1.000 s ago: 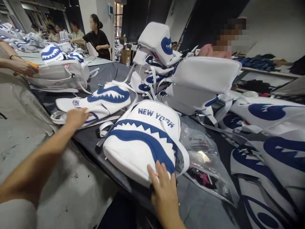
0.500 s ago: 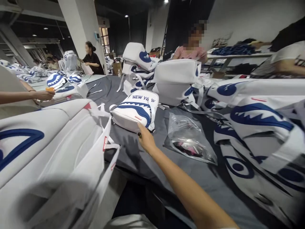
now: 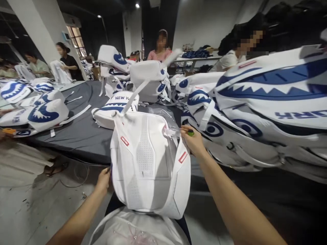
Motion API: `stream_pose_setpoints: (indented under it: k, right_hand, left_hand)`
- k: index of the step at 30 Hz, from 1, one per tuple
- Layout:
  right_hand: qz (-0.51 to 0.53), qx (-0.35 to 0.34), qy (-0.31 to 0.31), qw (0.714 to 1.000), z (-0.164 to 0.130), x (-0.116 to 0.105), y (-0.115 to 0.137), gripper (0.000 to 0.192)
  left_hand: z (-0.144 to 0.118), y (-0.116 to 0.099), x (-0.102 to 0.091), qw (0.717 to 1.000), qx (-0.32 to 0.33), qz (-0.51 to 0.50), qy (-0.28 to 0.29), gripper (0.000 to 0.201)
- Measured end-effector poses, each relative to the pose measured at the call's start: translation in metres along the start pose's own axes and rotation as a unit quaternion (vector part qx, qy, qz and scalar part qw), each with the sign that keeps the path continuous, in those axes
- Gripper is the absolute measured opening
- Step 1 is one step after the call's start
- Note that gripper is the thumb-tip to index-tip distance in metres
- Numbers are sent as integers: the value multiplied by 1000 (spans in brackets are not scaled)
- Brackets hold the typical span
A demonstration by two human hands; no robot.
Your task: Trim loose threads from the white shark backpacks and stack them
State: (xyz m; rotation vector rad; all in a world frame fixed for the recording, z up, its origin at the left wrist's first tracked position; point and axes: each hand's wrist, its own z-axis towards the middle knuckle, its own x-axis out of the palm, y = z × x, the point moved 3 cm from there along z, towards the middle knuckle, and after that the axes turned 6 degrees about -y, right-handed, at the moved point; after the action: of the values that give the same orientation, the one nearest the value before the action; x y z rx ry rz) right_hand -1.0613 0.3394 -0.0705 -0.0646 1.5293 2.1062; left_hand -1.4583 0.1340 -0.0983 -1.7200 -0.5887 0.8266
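Far left, white-and-blue bags (image 3: 43,114) lie on the dark table (image 3: 84,136); nearer, the left hand (image 3: 103,180) grasps the left edge of a white backpack (image 3: 146,163) held upright at the near table edge, back panel facing the camera; the right hand (image 3: 194,141) pinches its upper right corner, also clasping a small green object (image 3: 190,132); piled shark-print bags (image 3: 268,102) fill the right.

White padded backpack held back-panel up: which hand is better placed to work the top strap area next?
Probably right. The right hand is at the white padded backpack's upper corner by the strap, pinching a small green object. The left hand has its grip low on the left edge, steadying it.
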Motion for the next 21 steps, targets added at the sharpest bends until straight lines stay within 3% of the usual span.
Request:
stream_pose_setpoints:
  k: [2,4,5,6,7,8,9,10,11,14,17,21]
  right_hand:
    - [-80,-15,5,997,-10,-11,-2,29]
    - [-154,-44,11,987,-25,-10,7,23]
    - [-188,-66,16,980,-33,-6,14,23]
    - [-219,-89,20,972,-41,-1,22,24]
    - [-244,-108,23,964,-49,5,29,27]
    - [-269,-126,25,955,-57,9,35,30]
    - [-298,-147,25,943,-65,13,39,35]
    - [-333,-173,29,926,-73,15,39,41]
    - [-368,-200,37,907,-81,16,36,45]
    - [-451,-248,87,853,-105,14,11,35]
    - [-460,-223,109,853,-119,13,-15,24]
    - [-443,-221,119,861,-124,25,-22,32]
  left_hand:
    - [-3,10,5,996,52,13,-66,39]
    - [-9,-1,13,969,231,44,-81,41]
    - [-16,-12,23,927,364,75,-49,40]
    - [-26,-22,37,857,501,119,-1,40]
    - [-37,-30,54,767,616,171,44,39]
    - [-44,-35,72,681,693,224,75,40]
    - [-48,-40,90,618,731,277,88,42]
    - [-48,-44,105,578,742,327,87,43]
    - [-46,-49,119,556,736,376,85,42]
    - [-36,-66,149,524,688,485,128,23]
    - [-42,-90,183,476,701,487,211,19]
    - [-60,-110,261,364,764,403,348,21]
